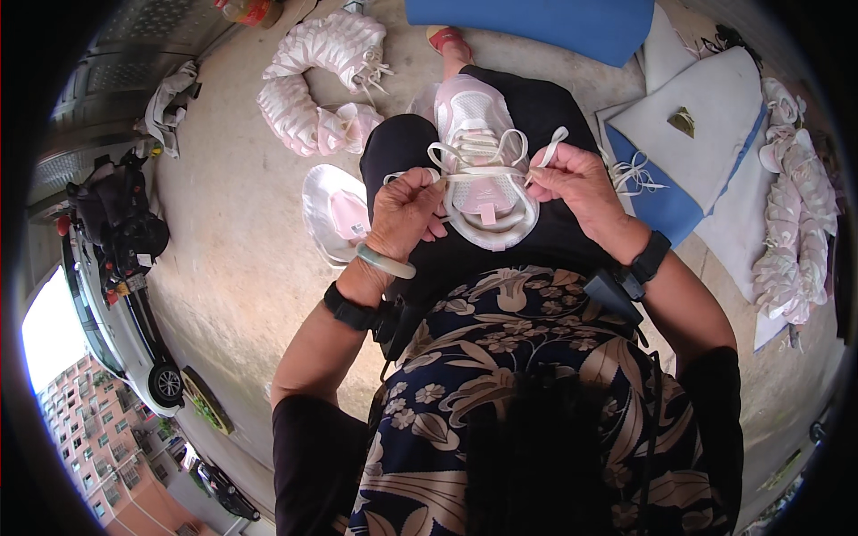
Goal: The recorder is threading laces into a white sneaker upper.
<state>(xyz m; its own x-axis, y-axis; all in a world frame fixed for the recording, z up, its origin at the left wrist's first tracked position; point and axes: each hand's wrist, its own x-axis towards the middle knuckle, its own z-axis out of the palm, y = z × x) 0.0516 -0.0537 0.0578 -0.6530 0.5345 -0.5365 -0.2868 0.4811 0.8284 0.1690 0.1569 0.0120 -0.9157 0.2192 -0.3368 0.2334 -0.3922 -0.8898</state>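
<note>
A pink and white lace-up shoe upper (475, 109) lies across my lap, its toe pointing away and its heel opening toward me. Pale shoelaces (487, 171) cross over its tongue, with a loop on either side. At the left of the opening, my left hand (407, 210) is closed, pinching one end of the lace. My right hand (576, 183) pinches the other end on the right side, and a lace loop stands up above its fingers. Between the two hands the lace runs roughly straight across the upper.
A curved row of nested pink and white uppers (308, 58) lies on the floor at far left. Nearer, a white and pink piece (340, 214) rests beside my knee. On the right are a loose lace bundle (636, 173), white sheets (693, 125) and another stacked row (791, 223).
</note>
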